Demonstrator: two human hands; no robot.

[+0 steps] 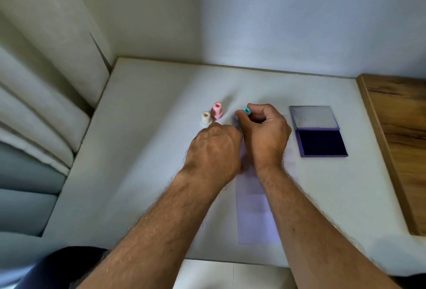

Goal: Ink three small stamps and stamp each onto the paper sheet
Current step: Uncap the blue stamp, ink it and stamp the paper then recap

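My right hand [265,132] is closed around a small teal stamp [246,111], held at the far end of the pale paper sheet [253,215]. My left hand [214,148] rests fisted on the sheet's left edge, fingers curled; whether it holds anything is hidden. A pink stamp [217,110] and a cream stamp [205,119] stand upright on the table just beyond my left hand. An open purple ink pad [321,142] lies to the right, its lid [313,118] folded back.
The white table [138,150] meets a wall at the back. Cushions [34,115] line the left side. A wooden surface [401,132] borders the table on the right. My knee shows at the bottom left.
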